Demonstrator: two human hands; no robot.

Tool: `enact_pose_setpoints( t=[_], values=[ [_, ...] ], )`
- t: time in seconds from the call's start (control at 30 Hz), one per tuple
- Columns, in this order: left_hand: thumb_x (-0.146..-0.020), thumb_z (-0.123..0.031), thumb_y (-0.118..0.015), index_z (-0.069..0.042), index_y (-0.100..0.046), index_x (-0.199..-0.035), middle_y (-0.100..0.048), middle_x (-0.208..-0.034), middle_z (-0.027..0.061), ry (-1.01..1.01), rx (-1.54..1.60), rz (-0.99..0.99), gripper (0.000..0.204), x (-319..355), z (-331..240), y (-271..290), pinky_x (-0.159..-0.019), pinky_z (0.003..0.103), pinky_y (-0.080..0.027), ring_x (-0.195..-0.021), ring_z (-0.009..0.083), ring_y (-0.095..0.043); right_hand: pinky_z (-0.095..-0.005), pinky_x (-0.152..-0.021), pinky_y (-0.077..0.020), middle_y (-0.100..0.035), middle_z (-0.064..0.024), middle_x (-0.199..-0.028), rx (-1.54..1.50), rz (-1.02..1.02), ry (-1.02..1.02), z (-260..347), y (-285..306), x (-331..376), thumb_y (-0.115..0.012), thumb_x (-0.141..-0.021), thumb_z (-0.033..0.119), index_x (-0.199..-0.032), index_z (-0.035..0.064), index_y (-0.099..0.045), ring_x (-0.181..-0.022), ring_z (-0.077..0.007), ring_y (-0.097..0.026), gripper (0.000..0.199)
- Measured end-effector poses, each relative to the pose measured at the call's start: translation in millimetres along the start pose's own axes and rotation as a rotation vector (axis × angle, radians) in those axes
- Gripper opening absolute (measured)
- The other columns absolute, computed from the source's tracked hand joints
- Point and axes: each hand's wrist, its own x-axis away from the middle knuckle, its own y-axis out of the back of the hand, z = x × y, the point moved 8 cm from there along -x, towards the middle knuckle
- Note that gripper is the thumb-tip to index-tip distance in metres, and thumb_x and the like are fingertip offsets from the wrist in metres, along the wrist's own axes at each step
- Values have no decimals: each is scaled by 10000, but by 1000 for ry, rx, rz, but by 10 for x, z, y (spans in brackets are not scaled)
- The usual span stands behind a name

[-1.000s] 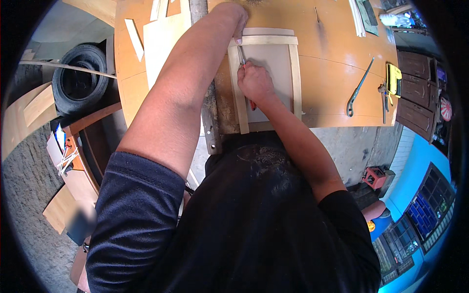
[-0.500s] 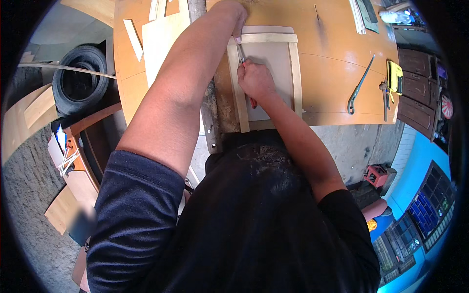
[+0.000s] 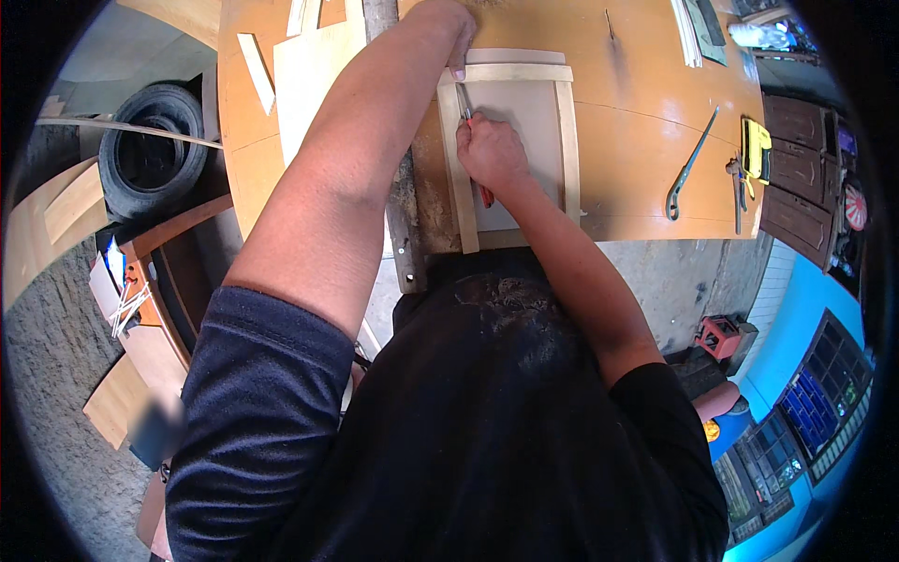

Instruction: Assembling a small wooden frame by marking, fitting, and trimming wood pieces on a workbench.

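A rectangular board edged with pale wooden strips, a wooden frame, lies on the orange-brown tabletop in front of me. Inside its edging shows a flat greyish panel. My right hand is closed around a red utility knife, resting over the panel. The knife's slim metal end points away from me, along the inner side of the left strip. At the frame's far left corner is my left hand, bent downward with a fingertip at the wood; most of its fingers are hidden.
Left of the frame runs a long worn bar, beside a pale board. On the table's right lie a handsaw, pliers and a yellow tool. A tyre stands beyond the left edge.
Almost nothing differs. Both hands and the knife keep their places at the frame, while the whole view has shifted very slightly.
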Motion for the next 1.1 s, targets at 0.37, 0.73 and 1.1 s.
enact_pose_setpoints(
  t=[0.37, 0.73, 1.1],
  values=[
    [-634, -343, -950, -105, -781, -1024, -747, -1025, 85, -192, -102, -312, 487, 420, -249, 86, -820, 420, -559, -930, 265, -704, -553, -773, -549, -675, -283, -767, 2, 11, 23, -94, -67, 44, -495, -961, 271, -874, -16, -638, -747, -468, -680, 332],
    [-648, -312, -946, -102, -788, -1004, -748, -1025, 80, 1, 11, -56, 443, 358, -223, 67, -813, 422, -560, -926, 266, -705, -558, -743, -547, -676, -272, -761, 3, -54, 3, -59, 8, 30, -523, -941, 242, -827, -2, -613, -733, -472, -674, 284],
    [-609, -354, -959, -101, -793, -985, -749, -989, 83, 14, -16, -18, 483, 50, -100, 68, -801, 418, -561, -900, 260, -707, -564, -714, -542, -656, -293, -729, -22, -51, 30, -71, 4, 4, -516, -963, 262, -821, -20, -603, -706, -481, -659, 328]
  ],
)
